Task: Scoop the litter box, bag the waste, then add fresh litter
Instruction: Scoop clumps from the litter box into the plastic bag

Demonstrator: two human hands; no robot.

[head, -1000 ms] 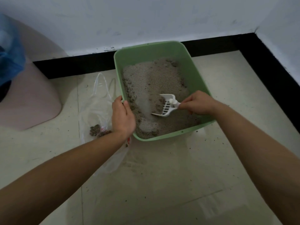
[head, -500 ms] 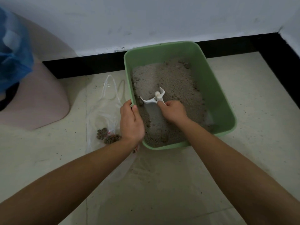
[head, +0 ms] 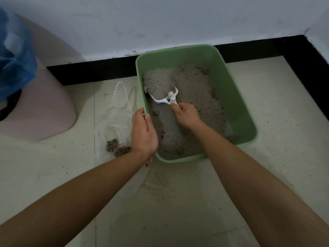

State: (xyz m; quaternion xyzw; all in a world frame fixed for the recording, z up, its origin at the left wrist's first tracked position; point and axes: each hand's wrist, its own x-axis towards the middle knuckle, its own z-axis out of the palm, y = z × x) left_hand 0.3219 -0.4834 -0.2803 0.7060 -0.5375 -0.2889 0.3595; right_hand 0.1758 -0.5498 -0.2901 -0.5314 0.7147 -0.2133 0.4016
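Observation:
A green litter box (head: 236, 97) stands on the floor against the wall, holding grey litter (head: 194, 86) with several clumps. My right hand (head: 187, 114) grips the handle of a white slotted scoop (head: 165, 98), whose blade digs into the litter near the box's left wall. My left hand (head: 143, 132) holds the box's left rim, thumb inside. A clear plastic bag (head: 115, 120) lies on the floor left of the box, with brown waste clumps (head: 118, 148) in it.
A pink bin (head: 41, 104) lined with a blue bag (head: 14, 56) stands at the left. A black skirting (head: 89, 70) runs along the white wall and turns down the right side. Pale floor tiles (head: 178, 202) in front carry scattered litter grains.
My right hand has carried the scoop from the box's right front across to its left side and pushed it further into the litter. My left hand stays on the rim.

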